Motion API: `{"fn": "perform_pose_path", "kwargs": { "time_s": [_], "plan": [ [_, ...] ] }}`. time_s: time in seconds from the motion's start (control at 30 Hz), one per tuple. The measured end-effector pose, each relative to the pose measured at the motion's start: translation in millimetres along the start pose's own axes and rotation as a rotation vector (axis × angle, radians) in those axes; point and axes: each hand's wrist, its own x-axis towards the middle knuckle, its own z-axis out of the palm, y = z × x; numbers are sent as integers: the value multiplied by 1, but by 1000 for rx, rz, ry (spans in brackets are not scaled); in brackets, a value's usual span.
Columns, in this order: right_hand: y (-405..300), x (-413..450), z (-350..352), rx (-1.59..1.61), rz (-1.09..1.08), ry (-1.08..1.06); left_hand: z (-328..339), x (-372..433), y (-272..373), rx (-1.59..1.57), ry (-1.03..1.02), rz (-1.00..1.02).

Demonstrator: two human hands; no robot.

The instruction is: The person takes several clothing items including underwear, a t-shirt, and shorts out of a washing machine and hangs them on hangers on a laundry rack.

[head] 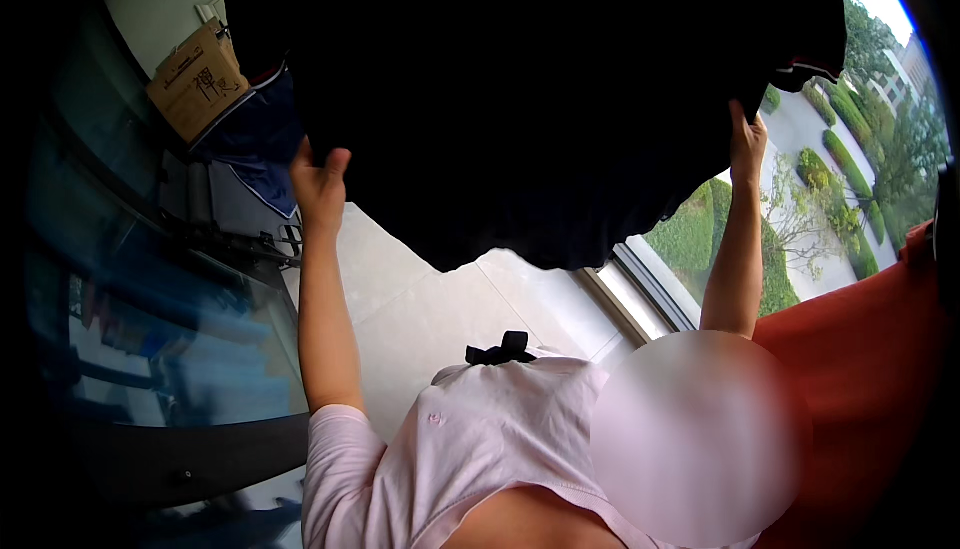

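A large dark garment [510,114], nearly black, hangs spread out before me and fills the upper middle of the view. White and red trim shows on what look like its cuffs at both sides, and its lower edge falls in loose waves. At its left edge my left hand [322,178] grips the cloth, thumb in front and the other fingers mostly behind it. My right hand [748,140] holds the opposite edge, below the trimmed cuff. The garment's upper part runs out of the frame, and its folds are lost in shadow.
A cardboard box [199,84] bearing writing stands at the left, by navy cloth [262,133] with white piping. A reflective glass panel [172,339] runs down the left. Below lies the tiled floor [412,301]. A window [825,174] and an orange-red curtain [855,369] are at the right.
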Motion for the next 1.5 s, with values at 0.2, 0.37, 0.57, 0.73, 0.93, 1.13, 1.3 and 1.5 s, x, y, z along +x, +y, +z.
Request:
{"fn": "perform_pose_path", "kwargs": {
  "time_s": [0.2, 0.37, 0.57, 0.73, 0.93, 1.13, 1.3, 1.5],
  "plan": [
    [80, -107, 18, 1, 416, -388, 31, -108, -65, 44, -371, -433],
    [103, -107, -17, 345, 473, 142, 27, -130, -76, -150, 280, -542],
    [125, -78, -42, 148, 323, 158, 1, -105, -89, 225, 101, -317],
    [124, -92, -44, -224, 381, 105, 0, -131, -105, 197, -23, -142],
    [184, -159, -57, -38, 440, 26, -5, -154, -118, 420, -63, -326],
    [174, -122, -84, 43, 430, 47, -24, -127, -141, 314, 46, -414],
    [168, -129, -55, -635, 308, 164, -14, -133, -148, 357, -36, -313],
    [156, -182, -23, -742, 609, 301, 17, -151, -195, 210, -101, -499]
  ]
}}
